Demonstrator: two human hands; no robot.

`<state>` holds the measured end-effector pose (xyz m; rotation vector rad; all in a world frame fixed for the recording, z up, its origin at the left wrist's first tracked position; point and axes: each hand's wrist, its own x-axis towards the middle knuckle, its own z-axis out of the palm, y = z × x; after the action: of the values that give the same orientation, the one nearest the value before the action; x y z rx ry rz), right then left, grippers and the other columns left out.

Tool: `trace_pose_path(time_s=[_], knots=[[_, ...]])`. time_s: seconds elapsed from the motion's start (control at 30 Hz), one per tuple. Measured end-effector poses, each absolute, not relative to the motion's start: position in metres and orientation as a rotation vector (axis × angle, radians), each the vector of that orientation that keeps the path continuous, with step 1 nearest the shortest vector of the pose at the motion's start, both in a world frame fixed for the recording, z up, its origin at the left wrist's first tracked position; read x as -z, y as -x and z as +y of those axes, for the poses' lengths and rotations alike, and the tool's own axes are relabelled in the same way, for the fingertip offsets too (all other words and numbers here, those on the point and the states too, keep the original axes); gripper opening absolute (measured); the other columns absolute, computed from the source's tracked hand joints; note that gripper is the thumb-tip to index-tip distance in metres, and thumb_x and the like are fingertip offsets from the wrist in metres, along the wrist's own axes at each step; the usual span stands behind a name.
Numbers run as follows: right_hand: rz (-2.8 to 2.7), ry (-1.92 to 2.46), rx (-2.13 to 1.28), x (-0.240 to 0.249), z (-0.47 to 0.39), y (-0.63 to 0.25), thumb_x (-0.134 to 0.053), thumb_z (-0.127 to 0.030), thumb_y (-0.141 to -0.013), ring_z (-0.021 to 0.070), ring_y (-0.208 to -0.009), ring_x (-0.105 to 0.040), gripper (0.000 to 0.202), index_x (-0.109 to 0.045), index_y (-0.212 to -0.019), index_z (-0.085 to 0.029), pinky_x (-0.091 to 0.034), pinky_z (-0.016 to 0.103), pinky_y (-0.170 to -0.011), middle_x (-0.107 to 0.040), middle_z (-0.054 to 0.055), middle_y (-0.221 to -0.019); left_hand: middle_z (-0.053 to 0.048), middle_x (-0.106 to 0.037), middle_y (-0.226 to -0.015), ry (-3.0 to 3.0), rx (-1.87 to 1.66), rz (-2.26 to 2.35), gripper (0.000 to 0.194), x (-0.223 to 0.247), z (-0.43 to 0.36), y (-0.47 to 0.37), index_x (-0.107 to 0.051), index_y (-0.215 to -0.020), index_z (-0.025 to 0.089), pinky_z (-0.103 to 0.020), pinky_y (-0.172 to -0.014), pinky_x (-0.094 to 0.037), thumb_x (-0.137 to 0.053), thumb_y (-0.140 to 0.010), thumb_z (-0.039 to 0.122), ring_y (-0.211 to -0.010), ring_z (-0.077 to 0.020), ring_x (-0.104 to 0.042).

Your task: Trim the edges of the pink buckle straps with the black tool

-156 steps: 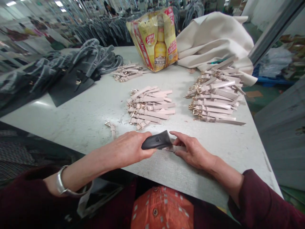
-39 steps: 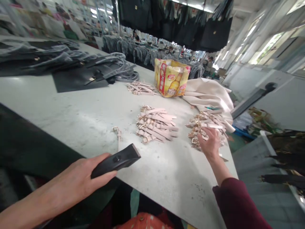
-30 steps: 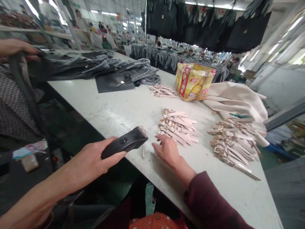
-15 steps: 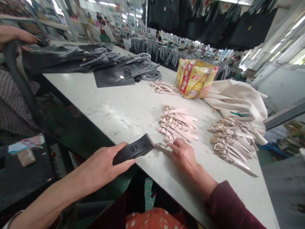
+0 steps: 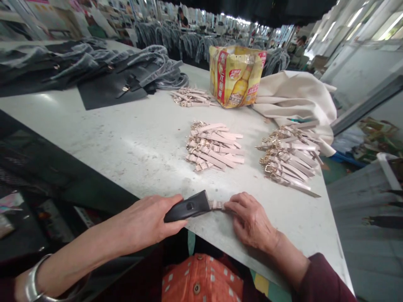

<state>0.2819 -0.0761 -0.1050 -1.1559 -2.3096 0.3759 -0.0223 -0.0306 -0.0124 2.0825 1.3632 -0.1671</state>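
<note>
My left hand (image 5: 149, 216) is closed around a black hand-held tool (image 5: 187, 207) shaped like a hair clipper, its wide end pointing right. At that end sits a short pale strap with a small buckle (image 5: 216, 204). My right hand (image 5: 252, 218) pinches the strap's other end between thumb and fingers, low over the white table (image 5: 145, 163). Whether the tool touches the strap or just meets it closely, I cannot tell. Beyond the hands lies a pile of pale pink buckle straps (image 5: 217, 147). More buckle straps (image 5: 289, 157) are heaped to the right.
A yellow printed carton (image 5: 236, 77) stands at the back, beside a smaller strap pile (image 5: 192, 97). Cream material (image 5: 296, 94) lies folded behind the right heap. Black bag pieces (image 5: 110, 86) with wrapped handles cover the back left. The table's near edge runs just below my hands.
My view has swung right and down, so the other person's hand at the left is out of sight. The tool is held more level, and the strap at its end shows more clearly.
</note>
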Motion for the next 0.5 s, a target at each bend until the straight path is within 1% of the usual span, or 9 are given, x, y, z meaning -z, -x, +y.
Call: trace_pose_path(time_s=[0.07, 0.2, 0.27, 0.37, 0.5], knots=[[-2.212, 1.194, -0.515, 0.105, -0.074, -0.277, -0.061, -0.011, -0.088, 0.0275, -0.097, -0.063, 0.027, -0.067, -0.113, -0.020, -0.053, 0.043, -0.086, -0.070, 0.010, -0.105, 0.000, -0.074, -0.073, -2.086, 0.197, 1.345, 0.024, 0.011, -0.029, 0.018, -0.067, -0.088, 0.027, -0.030, -0.063, -0.040, -0.060, -0.088, 0.050, -0.066, -0.0226, -0.069], [-2.062, 1.267, -0.640, 0.111, -0.065, -0.267, -0.065, -0.021, -0.098, 0.0244, -0.091, -0.063, 0.004, -0.067, -0.102, -0.021, -0.053, 0.038, -0.081, -0.068, 0.007, -0.095, 0.002, -0.074, -0.070, -2.096, 0.208, 1.301, 0.021, 0.009, -0.024, 0.012, -0.067, -0.084, 0.027, -0.029, -0.061, -0.039, -0.059, -0.088, 0.047, -0.064, -0.0217, -0.069], [-2.017, 1.271, -0.673, 0.113, -0.061, -0.264, -0.065, -0.021, -0.099, 0.0234, -0.089, -0.063, 0.004, -0.069, -0.098, -0.022, -0.052, 0.037, -0.079, -0.068, 0.006, -0.092, 0.002, -0.075, -0.070, -2.093, 0.213, 1.274, 0.021, 0.005, -0.020, 0.011, -0.067, -0.084, 0.028, -0.029, -0.060, -0.039, -0.059, -0.089, 0.046, -0.064, -0.0209, -0.069], [-1.986, 1.256, -0.714, 0.113, -0.061, -0.264, -0.067, -0.017, -0.095, 0.0225, -0.087, -0.063, 0.008, -0.072, -0.099, -0.021, -0.052, 0.036, -0.077, -0.068, 0.006, -0.091, 0.003, -0.076, -0.072, -2.083, 0.244, 1.262, 0.022, -0.002, -0.014, 0.009, -0.067, -0.084, 0.028, -0.029, -0.060, -0.040, -0.059, -0.090, 0.048, -0.066, -0.0201, -0.070], [-1.959, 1.228, -0.772, 0.110, -0.061, -0.265, -0.067, -0.013, -0.092, 0.0213, -0.085, -0.063, 0.011, -0.073, -0.099, -0.020, -0.051, 0.033, -0.074, -0.068, 0.007, -0.091, 0.001, -0.077, -0.077, -2.129, 0.333, 1.232, 0.022, -0.012, -0.005, 0.000, -0.070, -0.087, 0.028, -0.029, -0.062, -0.041, -0.059, -0.089, 0.047, -0.071, -0.0217, -0.071]])
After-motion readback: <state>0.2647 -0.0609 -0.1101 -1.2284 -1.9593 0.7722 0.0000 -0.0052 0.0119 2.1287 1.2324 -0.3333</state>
